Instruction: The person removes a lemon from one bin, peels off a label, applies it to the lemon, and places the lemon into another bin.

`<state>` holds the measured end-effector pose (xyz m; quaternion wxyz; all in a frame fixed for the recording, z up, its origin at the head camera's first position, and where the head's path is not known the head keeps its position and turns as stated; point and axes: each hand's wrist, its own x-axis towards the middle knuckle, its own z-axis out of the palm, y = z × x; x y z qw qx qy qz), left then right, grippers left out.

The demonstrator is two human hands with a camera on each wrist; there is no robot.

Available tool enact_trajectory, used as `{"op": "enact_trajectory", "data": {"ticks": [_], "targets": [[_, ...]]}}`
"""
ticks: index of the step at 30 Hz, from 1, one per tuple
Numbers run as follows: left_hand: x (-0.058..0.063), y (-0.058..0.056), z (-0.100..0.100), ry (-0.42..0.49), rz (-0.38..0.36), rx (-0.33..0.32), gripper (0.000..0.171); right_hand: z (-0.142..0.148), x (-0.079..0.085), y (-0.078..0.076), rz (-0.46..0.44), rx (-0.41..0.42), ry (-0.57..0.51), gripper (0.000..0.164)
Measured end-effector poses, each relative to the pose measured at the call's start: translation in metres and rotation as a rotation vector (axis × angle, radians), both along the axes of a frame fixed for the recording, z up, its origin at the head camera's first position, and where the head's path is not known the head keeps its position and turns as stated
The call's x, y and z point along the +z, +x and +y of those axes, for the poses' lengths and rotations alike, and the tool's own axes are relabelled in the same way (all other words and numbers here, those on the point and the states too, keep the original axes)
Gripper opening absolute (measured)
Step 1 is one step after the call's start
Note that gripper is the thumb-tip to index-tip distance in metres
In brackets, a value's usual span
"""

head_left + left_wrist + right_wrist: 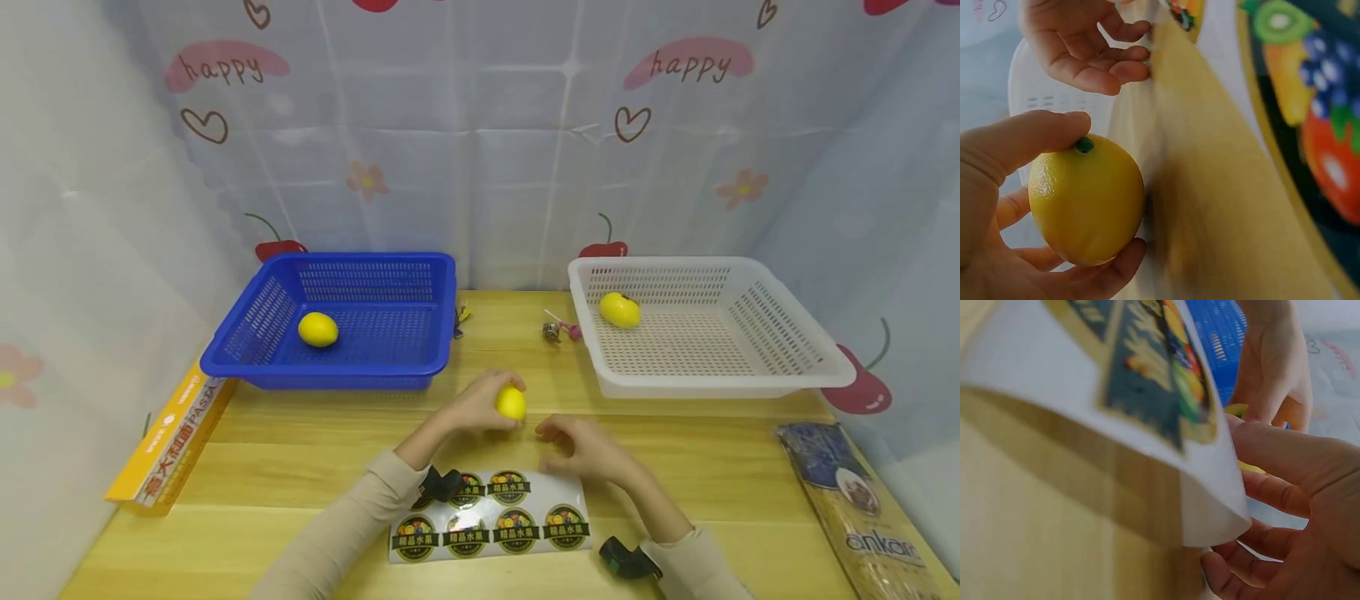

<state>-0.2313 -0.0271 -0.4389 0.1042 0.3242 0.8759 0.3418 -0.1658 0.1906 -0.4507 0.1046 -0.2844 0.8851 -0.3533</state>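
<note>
A yellow toy-like lemon (511, 403) with a small green stem tip is gripped by my left hand (483, 402). In the left wrist view, the thumb presses on the lemon (1088, 200) near its stem and the fingers curl beneath. My right hand (585, 450) hovers beside it, fingers loosely bent with nothing seen between them. Below both hands lies a white sheet of round fruit stickers (480, 546), its top right sticker place bare. The right wrist view shows a bent-up edge of the sheet (1213, 515) overlapping the right hand's fingers (1272, 487).
At the back left, a blue basket (330, 371) holds one lemon (318, 330). A white basket (720, 383) at the back right holds another lemon (620, 310) with a dark mark. Wrapped candies (552, 332) lie between them. A pasta box (172, 442) and pasta bag (855, 508) flank the table.
</note>
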Motion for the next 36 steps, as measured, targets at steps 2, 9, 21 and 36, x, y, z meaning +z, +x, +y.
{"op": "enact_trajectory", "data": {"ticks": [2,9,21,36], "targets": [[-0.002,0.001,0.001,-0.007,-0.008,0.010,0.048,-0.002,-0.002,0.002,0.005,-0.001,0.029,0.043],[-0.001,0.005,0.002,-0.028,0.004,0.017,0.050,-0.009,-0.003,0.007,0.052,0.033,0.042,0.037],[0.000,0.007,-0.001,-0.058,0.049,-0.019,0.065,-0.019,0.000,0.020,0.015,0.028,0.114,0.044],[0.019,0.036,-0.030,0.038,0.097,0.061,0.063,-0.016,0.001,0.019,-0.036,0.057,0.092,0.022]]}}
